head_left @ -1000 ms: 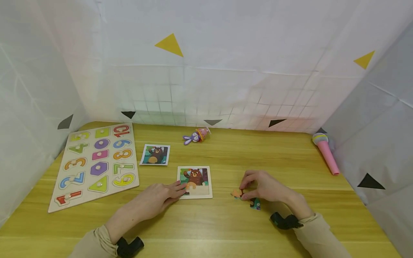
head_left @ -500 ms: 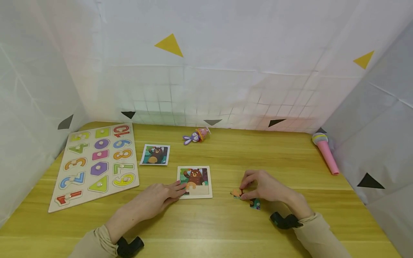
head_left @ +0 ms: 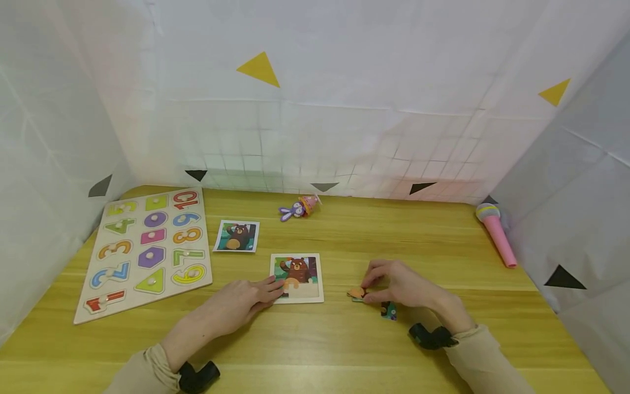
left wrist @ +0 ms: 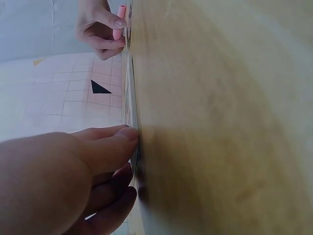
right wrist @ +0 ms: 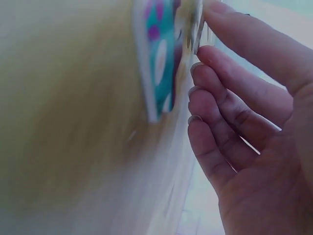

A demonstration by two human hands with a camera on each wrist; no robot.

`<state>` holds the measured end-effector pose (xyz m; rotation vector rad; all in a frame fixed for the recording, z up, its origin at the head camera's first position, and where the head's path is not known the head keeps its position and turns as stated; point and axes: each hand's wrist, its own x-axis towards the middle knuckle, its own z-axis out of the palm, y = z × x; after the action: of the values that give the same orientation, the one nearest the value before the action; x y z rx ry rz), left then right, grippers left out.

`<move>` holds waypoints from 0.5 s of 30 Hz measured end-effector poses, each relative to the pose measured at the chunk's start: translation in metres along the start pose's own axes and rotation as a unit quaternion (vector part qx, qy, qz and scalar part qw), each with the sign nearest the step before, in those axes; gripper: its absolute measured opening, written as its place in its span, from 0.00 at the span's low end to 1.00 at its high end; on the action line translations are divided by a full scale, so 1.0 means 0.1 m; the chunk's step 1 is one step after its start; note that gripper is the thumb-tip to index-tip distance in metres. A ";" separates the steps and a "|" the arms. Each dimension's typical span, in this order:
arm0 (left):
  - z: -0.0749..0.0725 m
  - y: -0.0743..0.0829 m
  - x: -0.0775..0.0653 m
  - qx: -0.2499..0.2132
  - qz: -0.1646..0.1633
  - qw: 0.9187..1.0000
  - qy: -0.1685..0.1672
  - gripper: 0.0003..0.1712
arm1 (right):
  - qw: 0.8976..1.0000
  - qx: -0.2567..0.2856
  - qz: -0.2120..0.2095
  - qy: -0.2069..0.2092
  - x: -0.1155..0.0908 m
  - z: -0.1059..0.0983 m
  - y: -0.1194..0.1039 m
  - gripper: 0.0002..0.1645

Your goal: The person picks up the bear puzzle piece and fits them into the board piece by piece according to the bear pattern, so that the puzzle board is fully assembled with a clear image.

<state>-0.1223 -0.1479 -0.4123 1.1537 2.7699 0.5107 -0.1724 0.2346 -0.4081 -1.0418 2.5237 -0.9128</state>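
A square puzzle tray lies on the table, partly filled with pieces of a brown bear picture; its lower part shows bare wood. My left hand rests its fingertips on the tray's lower left corner. To the right of the tray, my right hand pinches an orange and brown puzzle piece between thumb and index finger, low over the table. The fingers cover part of it. A dark teal puzzle piece with purple spots lies just under that hand, and shows up close in the right wrist view.
A bear picture card lies behind the left hand. At far left is a number-and-shape peg board. A purple rabbit toy lies at the back, and a pink microphone at the right edge. White sheets hang around the table.
My right hand has shifted slightly left with the pinched puzzle piece, which has turned a little. The left hand and the tray have stayed put.
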 end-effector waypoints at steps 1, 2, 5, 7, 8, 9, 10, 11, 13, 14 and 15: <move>0.00 0.00 0.00 0.004 0.000 1.000 0.000 0.22 | 1.000 -0.004 0.000 0.000 0.01 0.00 -0.01 0.09; 0.00 0.01 0.00 0.008 0.001 1.000 0.001 0.21 | 1.000 -0.010 -0.001 0.000 0.03 0.00 -0.03 0.09; 0.00 0.02 0.01 0.015 0.003 1.000 0.001 0.21 | 1.000 -0.027 -0.009 0.005 0.10 0.01 -0.09 0.10; 0.00 0.02 0.01 0.018 0.004 1.000 0.001 0.21 | 0.999 -0.034 -0.017 0.010 0.14 0.03 -0.12 0.11; -0.01 0.03 0.01 0.019 0.004 1.000 0.001 0.21 | 0.999 -0.037 -0.024 0.013 0.16 0.04 -0.14 0.12; -0.01 0.03 0.01 0.019 0.003 1.000 0.000 0.21 | 0.999 -0.041 -0.029 0.015 0.19 0.06 -0.16 0.12; -0.01 0.03 0.01 0.019 0.003 1.000 0.001 0.21 | 0.998 -0.044 -0.031 0.018 0.21 0.07 -0.18 0.12; -0.01 0.03 0.01 0.019 0.002 1.000 0.001 0.21 | 0.998 -0.048 -0.031 0.020 0.23 0.09 -0.20 0.12; -0.01 0.03 0.01 0.019 0.002 1.000 0.002 0.21 | 0.998 -0.055 -0.031 0.023 0.28 0.12 -0.25 0.13; -0.02 0.03 0.01 0.020 0.002 1.000 0.002 0.21 | 0.998 -0.059 -0.031 0.024 0.31 0.13 -0.27 0.13; -0.02 0.03 0.01 0.020 0.001 1.000 0.003 0.20 | 0.997 -0.061 -0.032 0.025 0.34 0.14 -0.29 0.13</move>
<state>-0.1212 -0.1460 -0.4098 1.1654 2.7974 0.4622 -0.1738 0.1885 -0.4004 -1.1563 2.6312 -0.8196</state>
